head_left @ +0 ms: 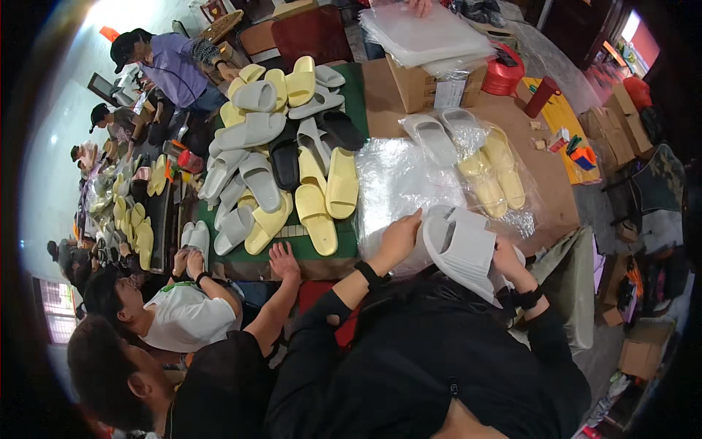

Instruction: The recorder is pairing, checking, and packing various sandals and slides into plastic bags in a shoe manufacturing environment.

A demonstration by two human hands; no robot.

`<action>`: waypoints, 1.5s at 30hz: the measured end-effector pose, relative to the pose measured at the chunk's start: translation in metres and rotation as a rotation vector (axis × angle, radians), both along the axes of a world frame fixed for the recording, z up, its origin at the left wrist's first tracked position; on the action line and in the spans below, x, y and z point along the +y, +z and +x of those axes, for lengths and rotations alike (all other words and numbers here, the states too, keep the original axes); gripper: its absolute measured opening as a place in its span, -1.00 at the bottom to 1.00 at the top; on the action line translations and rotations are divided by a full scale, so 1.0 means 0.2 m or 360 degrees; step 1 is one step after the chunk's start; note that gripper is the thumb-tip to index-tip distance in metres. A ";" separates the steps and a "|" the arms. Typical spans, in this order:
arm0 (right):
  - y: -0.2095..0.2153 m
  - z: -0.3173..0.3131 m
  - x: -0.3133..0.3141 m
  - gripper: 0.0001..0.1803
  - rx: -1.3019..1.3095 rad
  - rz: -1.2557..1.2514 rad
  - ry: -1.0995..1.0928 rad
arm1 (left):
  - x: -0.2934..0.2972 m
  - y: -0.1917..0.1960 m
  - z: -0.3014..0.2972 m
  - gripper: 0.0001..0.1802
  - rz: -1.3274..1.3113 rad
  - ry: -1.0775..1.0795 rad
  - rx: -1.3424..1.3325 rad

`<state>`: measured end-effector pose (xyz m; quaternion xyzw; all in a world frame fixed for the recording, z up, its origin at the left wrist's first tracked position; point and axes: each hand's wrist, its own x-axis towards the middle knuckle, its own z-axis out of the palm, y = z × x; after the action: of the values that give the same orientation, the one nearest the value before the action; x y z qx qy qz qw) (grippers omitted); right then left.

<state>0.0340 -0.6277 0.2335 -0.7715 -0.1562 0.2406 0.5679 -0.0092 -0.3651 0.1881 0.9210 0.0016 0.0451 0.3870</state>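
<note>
My right hand point(511, 265) grips a pair of light grey slide slippers point(462, 245) by the right side. The ribbed strap of the upper slipper faces up, and part of a second sole shows behind it. Just left of the slippers, my left hand point(398, 240) lies over the near part of a stack of clear plastic bags point(398, 175). Its fingers are bent together at the bag film, their tips partly hidden. Beyond the slippers lie bagged grey slippers point(433, 139) and bagged yellow slippers point(482, 183) on the brown tabletop.
A heap of grey, yellow and black slippers point(256, 132) covers the green mat at left. A co-worker's hand point(284, 261) rests near its edge. Farther back stand a cardboard box point(409, 88) topped with plastic sheets, a red twine roll point(504, 69) and a dark red cylinder point(542, 97).
</note>
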 end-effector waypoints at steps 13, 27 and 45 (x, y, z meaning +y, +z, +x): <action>0.01 -0.05 0.01 -0.77 0.0894 -0.0008 0.0366 | 0.12 -0.01 0.07 -0.65 -0.0552 -0.0188 0.0192; 0.13 0.03 0.02 -0.60 -0.0489 -0.0508 0.0285 | -0.07 0.21 -0.03 -0.65 -0.0246 0.0241 -0.0035; 0.08 -0.04 0.32 -0.57 -0.1604 -0.0451 0.0293 | 0.03 0.47 -0.13 -0.53 0.0754 0.0295 -0.0834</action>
<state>0.0266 -0.5628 0.2492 -0.8437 -0.4428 -0.0923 0.2893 -0.0352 -0.3600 0.2817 0.9381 -0.0247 0.3136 0.1446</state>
